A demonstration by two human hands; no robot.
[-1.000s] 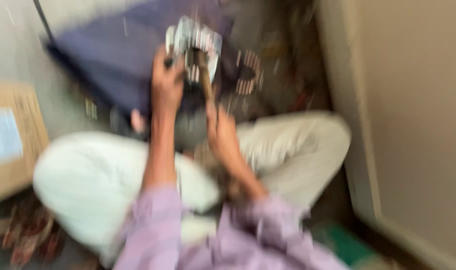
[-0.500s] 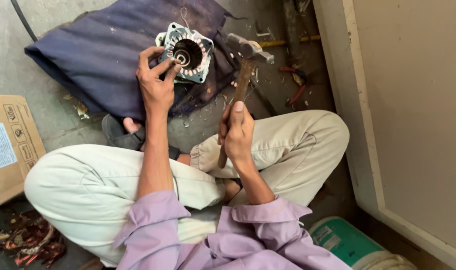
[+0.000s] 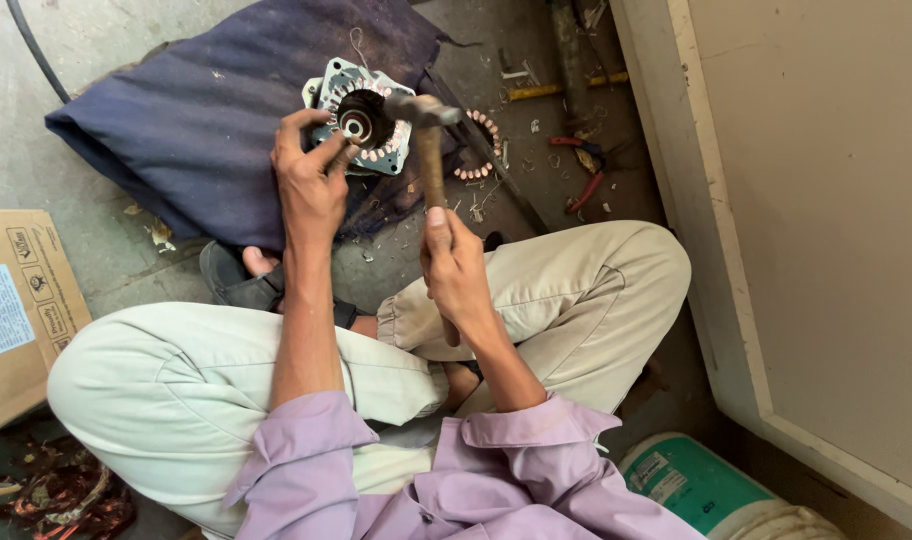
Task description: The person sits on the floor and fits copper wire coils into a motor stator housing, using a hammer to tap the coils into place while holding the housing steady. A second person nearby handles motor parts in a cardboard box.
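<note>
Motor housing (image 3: pixel 361 115), round and silver-grey, rests on a dark blue cloth (image 3: pixel 206 110) on the floor. Left hand (image 3: pixel 311 185) pinches its rim; right hand (image 3: pixel 456 270) is wrapped tight around a hammer (image 3: pixel 426 140) whose head sits over the housing's centre. A cardboard box (image 3: pixel 16 310) lies well apart.

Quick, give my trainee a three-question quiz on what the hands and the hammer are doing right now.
1. True or false: the right hand grips the hammer by its handle.
2. What does the left hand steady? A) motor housing B) pliers C) cardboard box
3. What does the housing rest on?

Key: 1 true; 2 A; 3 the dark blue cloth.
</note>
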